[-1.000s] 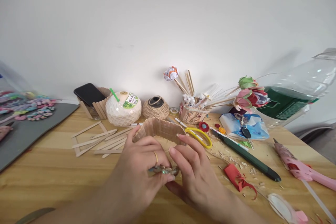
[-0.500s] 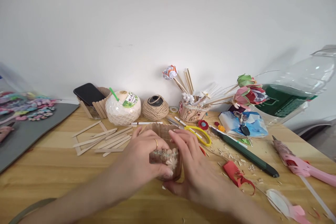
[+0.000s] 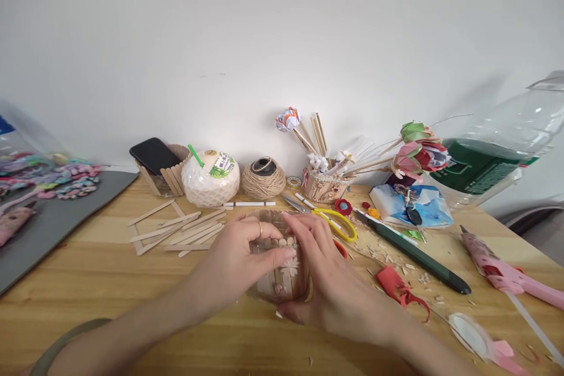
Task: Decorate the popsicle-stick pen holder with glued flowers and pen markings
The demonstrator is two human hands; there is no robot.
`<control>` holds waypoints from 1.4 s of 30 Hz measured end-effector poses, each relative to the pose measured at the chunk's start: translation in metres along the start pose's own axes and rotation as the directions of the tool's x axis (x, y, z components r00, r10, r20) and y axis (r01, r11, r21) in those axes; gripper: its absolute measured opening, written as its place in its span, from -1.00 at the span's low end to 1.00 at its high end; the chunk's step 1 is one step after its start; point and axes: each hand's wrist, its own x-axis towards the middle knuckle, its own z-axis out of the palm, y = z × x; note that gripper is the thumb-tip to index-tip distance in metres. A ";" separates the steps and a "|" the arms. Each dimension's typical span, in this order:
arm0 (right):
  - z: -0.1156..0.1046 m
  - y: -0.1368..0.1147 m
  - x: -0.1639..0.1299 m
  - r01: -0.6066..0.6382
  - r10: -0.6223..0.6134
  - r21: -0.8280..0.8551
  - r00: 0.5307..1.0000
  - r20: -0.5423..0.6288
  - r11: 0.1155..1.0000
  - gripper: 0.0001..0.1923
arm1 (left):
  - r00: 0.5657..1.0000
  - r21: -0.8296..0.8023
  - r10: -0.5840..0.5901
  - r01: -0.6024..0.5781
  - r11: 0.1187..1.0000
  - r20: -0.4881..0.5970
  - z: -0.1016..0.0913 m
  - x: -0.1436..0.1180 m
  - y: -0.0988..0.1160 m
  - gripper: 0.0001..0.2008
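Between my hands on the wooden table is a small container made of craft sticks [image 3: 269, 279], with a pale flower [image 3: 289, 267] and a small pinkish piece on its near side. My left hand [image 3: 249, 252] pinches its near upper rim, the thumb lying just above the flower and the fingers over the top. Around the right side curves my right hand [image 3: 319, 264], its fingers at the rim and its thumb low near the base. My hands hide part of the rim and both sides.
Loose craft sticks [image 3: 185, 232] lie to the left. Behind stand a coconut [image 3: 211, 185], a twine ball [image 3: 263, 179] and a decorated pot [image 3: 324, 185]. Yellow scissors [image 3: 348, 229], a dark green pen-like tool [image 3: 414, 255], red ribbon [image 3: 394, 285] and a pink glue gun [image 3: 497, 270] lie right.
My left thumb has moved up from low on the container's front to near the rim, uncovering the flower and the lower front. My right hand keeps its hold.
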 end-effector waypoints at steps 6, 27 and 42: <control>-0.001 0.003 0.000 -0.005 0.005 0.058 1.000 0.006 0.998 0.12 | 0.998 0.067 0.047 -0.051 0.996 0.049 -0.005 0.003 -0.002 -0.61; -0.018 0.029 0.006 -0.056 0.361 0.580 0.830 -0.426 0.813 -0.83 | 0.964 -0.168 -0.077 0.122 0.978 0.253 -0.023 0.017 -0.012 -0.83; -0.020 0.027 -0.002 -0.071 0.274 0.375 0.809 -0.521 0.924 -0.88 | 0.964 -0.220 -0.085 0.143 0.965 0.253 -0.027 0.019 -0.014 -0.87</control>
